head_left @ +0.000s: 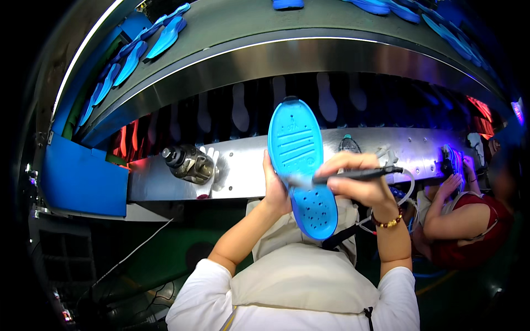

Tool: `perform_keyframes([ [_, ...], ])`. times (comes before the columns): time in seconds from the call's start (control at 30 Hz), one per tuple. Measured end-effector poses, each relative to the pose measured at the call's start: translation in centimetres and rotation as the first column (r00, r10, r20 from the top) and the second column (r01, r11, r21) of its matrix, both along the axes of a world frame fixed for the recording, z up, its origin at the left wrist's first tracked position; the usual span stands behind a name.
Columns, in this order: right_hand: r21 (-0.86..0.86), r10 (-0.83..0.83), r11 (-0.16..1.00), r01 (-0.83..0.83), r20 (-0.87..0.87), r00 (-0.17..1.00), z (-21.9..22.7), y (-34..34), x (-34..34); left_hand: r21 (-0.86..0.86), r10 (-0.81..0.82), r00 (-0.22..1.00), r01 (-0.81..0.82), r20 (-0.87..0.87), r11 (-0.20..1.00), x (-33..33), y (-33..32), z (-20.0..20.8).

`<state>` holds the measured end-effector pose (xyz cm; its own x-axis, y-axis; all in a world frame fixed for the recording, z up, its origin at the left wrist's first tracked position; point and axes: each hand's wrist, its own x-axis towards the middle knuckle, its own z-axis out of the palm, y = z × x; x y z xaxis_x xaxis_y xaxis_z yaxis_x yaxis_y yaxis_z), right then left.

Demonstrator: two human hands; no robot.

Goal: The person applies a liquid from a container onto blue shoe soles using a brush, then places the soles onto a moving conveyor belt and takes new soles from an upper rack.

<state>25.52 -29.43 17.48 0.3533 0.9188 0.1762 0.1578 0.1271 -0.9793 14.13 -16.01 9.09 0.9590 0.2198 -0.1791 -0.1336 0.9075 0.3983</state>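
My left hand [277, 187] grips a bright blue shoe sole [295, 129] by its left edge and holds it up, tilted, over my lap. Ridges cross one half of the sole's hollow face, and small holes dot the other half. In my right hand [361, 182] is a black-handled brush [359, 174], pinched between thumb and fingers. Its pale bristles are blurred against the middle of the sole. A clear tube [409, 187] runs from the end of the handle. A beaded bracelet circles my right wrist.
A metal workbench [248, 157] spans the front, with a dark bottle [189, 164] and a white glove [210, 171] on its left. Beyond it, several soles [326, 98] lie in a dark lower channel. Blue soles [167, 37] rest on the upper conveyor [232, 19]. Another person [461, 220] works at the right.
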Motion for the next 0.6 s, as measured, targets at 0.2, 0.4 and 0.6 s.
perform_keyframes([
  [0.2, 0.032, 0.184, 0.98, -0.196, 0.226, 0.956, 0.0, -0.6, -0.1, 0.146, 0.06, 0.991, -0.078, 0.121, 0.986, 0.5, 0.8, 1.0],
  [0.4, 0.073, 0.033, 0.995, -0.074, 0.449, 0.893, -0.5, -1.1, -0.2, 0.137, 0.204, 0.969, -0.222, 0.137, 0.965, 1.4, 2.2, 2.2],
  [0.6, 0.089, -0.127, 0.991, 0.104, 0.319, 0.939, -1.0, -2.3, 0.4, 0.091, 0.3, 0.94, -0.317, 0.164, 0.944, 1.7, 3.2, 4.3],
])
